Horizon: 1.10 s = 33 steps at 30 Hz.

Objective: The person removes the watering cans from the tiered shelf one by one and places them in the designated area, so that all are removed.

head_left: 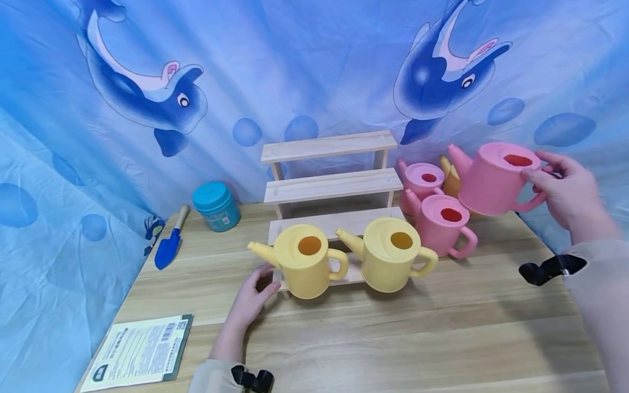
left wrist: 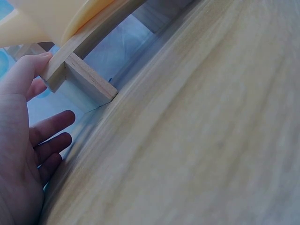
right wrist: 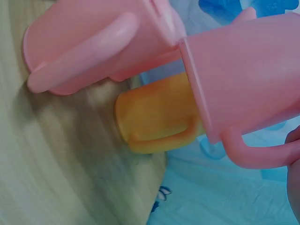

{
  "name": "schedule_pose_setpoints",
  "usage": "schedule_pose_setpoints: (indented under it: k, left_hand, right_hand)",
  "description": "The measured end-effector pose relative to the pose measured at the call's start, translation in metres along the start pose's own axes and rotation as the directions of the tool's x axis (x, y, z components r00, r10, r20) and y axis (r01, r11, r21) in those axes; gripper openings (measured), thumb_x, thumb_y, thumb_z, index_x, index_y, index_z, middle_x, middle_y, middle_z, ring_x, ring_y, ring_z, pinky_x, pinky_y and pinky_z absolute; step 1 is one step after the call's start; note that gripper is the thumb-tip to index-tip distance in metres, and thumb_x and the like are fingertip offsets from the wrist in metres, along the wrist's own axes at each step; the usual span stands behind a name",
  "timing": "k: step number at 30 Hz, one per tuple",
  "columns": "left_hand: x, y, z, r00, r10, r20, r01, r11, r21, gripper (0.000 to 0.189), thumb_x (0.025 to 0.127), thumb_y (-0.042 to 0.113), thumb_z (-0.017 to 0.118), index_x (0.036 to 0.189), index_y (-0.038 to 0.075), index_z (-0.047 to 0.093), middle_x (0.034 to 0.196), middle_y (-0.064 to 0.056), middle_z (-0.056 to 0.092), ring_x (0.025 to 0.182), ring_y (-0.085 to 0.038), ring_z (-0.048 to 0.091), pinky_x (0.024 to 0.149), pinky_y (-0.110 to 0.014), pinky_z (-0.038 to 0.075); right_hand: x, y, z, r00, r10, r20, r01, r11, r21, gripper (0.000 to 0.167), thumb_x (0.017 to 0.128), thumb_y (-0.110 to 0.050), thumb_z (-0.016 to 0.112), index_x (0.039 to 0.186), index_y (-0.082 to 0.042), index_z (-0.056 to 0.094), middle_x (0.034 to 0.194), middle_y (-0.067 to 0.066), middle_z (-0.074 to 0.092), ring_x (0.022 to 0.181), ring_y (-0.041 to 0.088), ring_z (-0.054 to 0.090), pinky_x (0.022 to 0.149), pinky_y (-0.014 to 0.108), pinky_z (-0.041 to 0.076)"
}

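My right hand grips the handle of a pink watering can, held in the air above the table's back right; in the right wrist view its handle meets my fingers at the edge. Under and left of it stand two more pink watering cans and an orange-yellow one, partly hidden. My left hand pinches the left end of the lowest board of a wooden tiered shelf, thumb on the board's corner, other fingers spread. Two pale yellow watering cans sit side by side on that lowest board.
At the left lie a blue trowel with a wooden handle and a printed booklet. A teal tub stands behind, left of the shelf. A blue dolphin-print cloth hangs behind the wooden table.
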State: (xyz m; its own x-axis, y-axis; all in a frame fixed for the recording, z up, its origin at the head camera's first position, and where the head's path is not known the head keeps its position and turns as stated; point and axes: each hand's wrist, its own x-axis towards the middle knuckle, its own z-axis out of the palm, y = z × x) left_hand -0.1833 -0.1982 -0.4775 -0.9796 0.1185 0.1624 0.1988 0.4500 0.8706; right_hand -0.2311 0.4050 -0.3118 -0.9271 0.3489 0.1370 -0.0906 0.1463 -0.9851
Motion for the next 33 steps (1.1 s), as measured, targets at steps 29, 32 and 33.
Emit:
schedule_pose_setpoints:
  k: [29,32,33]
  left_hand:
    - [0.001,0.004,0.000,0.999,-0.043,0.016,0.043,0.999,0.023,0.052,0.088,0.032,0.065,0.134,0.013,0.049,0.129,-0.013,0.053,0.122,-0.029,0.046,0.104,-0.051,0.030]
    - [0.000,0.007,0.000,0.998,-0.057,0.020,0.057,0.998,0.003,0.051,0.089,0.026,0.065,0.134,0.010,0.049,0.129,-0.016,0.052,0.122,-0.032,0.045,0.104,-0.051,0.030]
    - [0.000,0.008,0.000,0.998,-0.061,0.023,0.061,0.998,-0.002,0.051,0.089,0.025,0.065,0.134,0.009,0.048,0.129,-0.017,0.052,0.122,-0.032,0.045,0.104,-0.051,0.029]
  right_hand:
    - [-0.027,0.052,-0.009,0.993,0.112,-0.030,-0.116,0.974,-0.195,0.081,0.080,-0.042,0.069,0.148,-0.021,0.029,0.100,-0.003,0.036,0.085,0.011,0.039,0.059,0.018,0.051]
    - [-0.029,0.063,-0.007,0.995,0.101,-0.020,-0.103,0.961,-0.258,0.078,0.084,-0.041,0.066,0.148,-0.017,0.029,0.099,-0.002,0.035,0.084,0.010,0.039,0.057,0.019,0.051]
    - [-0.030,0.066,-0.006,0.995,0.094,-0.020,-0.096,0.954,-0.285,0.078,0.084,-0.041,0.065,0.148,-0.015,0.029,0.099,-0.002,0.035,0.083,0.010,0.039,0.057,0.019,0.050]
